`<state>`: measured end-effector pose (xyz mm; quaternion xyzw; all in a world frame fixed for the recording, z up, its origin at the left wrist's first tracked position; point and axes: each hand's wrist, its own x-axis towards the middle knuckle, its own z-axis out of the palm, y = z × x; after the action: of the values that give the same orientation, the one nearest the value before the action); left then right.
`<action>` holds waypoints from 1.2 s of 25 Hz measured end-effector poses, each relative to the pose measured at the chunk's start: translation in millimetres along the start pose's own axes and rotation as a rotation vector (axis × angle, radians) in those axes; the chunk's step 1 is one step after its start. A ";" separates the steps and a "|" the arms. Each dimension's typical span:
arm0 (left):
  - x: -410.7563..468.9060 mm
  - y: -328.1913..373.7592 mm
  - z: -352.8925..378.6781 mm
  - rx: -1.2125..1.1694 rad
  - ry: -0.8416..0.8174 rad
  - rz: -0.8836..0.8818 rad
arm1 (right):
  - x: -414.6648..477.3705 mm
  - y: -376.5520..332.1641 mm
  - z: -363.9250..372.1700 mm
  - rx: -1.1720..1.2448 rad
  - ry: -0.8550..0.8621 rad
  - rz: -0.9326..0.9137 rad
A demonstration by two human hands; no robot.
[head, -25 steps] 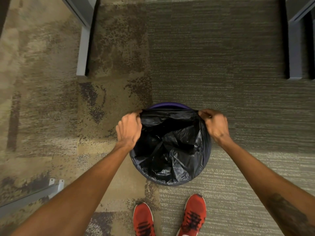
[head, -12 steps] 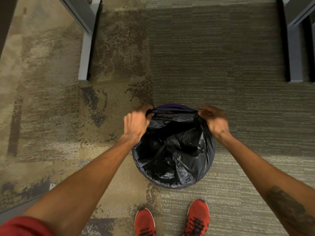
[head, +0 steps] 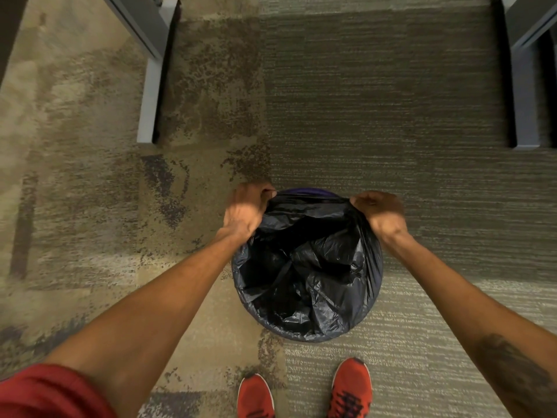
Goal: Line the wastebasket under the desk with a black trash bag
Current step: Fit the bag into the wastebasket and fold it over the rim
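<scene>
Two hands grip the far edge of the black trash bag (head: 307,267), one at each side. The left hand (head: 245,211) has its fingers (head: 265,191) curled shut on the plastic at the far-left of the rim, and the right hand (head: 381,214) pinches it at the far-right. The bag sits inside the round wastebasket (head: 310,192) (only a purple strip of rim shows at the far side), which stands on the carpet (head: 376,101) in front of two red shoes (head: 351,387), between grey desk legs (head: 149,95).
</scene>
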<state>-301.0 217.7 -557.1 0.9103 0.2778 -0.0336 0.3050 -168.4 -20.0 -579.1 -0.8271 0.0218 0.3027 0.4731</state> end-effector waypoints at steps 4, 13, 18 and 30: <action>9.1 -2.8 -0.6 0.068 -0.029 0.040 | 1.2 0.8 0.3 -0.127 0.007 -0.048; 38.0 -11.0 13.9 -0.025 -0.273 -0.147 | 8.9 10.6 1.0 -0.003 -0.077 0.127; 30.5 -16.6 16.6 -0.362 -0.316 -0.454 | 2.1 14.4 -2.2 0.244 -0.187 0.337; -90.8 -67.6 11.6 -0.896 -0.316 -0.974 | -105.6 87.1 -44.9 0.764 -0.223 0.688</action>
<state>-411.9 211.6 -581.8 0.4511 0.5953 -0.1816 0.6397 -261.1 -130.2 -574.5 -0.5037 0.3504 0.4971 0.6136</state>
